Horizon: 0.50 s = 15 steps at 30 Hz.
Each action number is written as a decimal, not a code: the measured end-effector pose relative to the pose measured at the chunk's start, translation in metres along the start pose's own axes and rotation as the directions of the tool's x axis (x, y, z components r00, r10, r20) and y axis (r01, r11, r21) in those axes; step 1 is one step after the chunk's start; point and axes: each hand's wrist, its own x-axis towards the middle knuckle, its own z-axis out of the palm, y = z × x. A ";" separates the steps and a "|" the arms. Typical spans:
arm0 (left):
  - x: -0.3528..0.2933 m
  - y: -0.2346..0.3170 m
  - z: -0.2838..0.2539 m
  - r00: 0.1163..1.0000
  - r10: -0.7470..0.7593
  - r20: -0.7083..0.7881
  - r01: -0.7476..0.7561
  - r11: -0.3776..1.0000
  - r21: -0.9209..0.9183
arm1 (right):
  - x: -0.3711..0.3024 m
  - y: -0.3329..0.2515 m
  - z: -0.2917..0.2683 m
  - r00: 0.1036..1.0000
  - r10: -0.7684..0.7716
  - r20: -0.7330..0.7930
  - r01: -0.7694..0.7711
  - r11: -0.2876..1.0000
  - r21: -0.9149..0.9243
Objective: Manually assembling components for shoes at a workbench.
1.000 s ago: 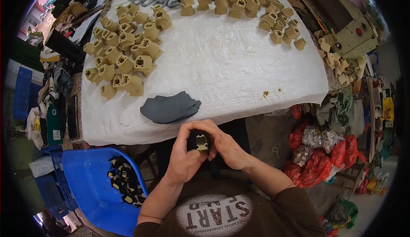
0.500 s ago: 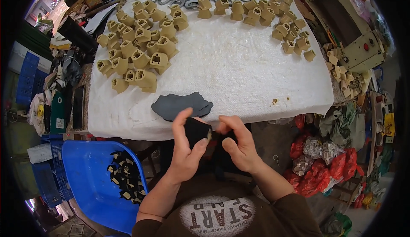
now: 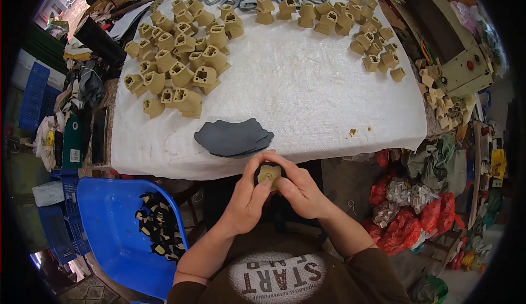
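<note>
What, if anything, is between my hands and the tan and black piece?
Nothing visible: the left hand and right hand both hold the tan and black piece directly. The dark grey sheets lie beyond the hands, on the white cloth.

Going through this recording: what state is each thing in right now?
Left hand, closed on the held piece
Right hand, closed on it too
Held piece, tan, black around its edge
Grey sheets, lying flat
Tan blocks, clustered, several showing openings
Blue tub, open, partly filled
Grey rings, loosely heaped
</note>
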 end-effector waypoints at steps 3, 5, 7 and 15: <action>-0.001 0.010 0.000 0.997 -0.077 0.001 0.077 0.996 -0.047 | 0.000 -0.002 0.002 0.999 0.030 -0.016 -0.031 0.997 -0.072; -0.001 0.010 -0.004 0.997 -0.082 -0.005 0.082 0.996 -0.037 | -0.002 -0.003 0.003 0.995 0.073 -0.062 -0.090 0.934 -0.347; 0.000 0.010 -0.011 0.992 -0.110 0.065 0.115 0.991 -0.074 | -0.001 -0.006 -0.004 0.988 -0.117 -0.097 0.061 0.891 -0.449; 0.000 0.020 -0.005 0.939 -0.153 0.308 0.200 0.972 -0.126 | 0.026 -0.006 -0.026 0.982 -0.122 0.147 0.074 0.953 0.294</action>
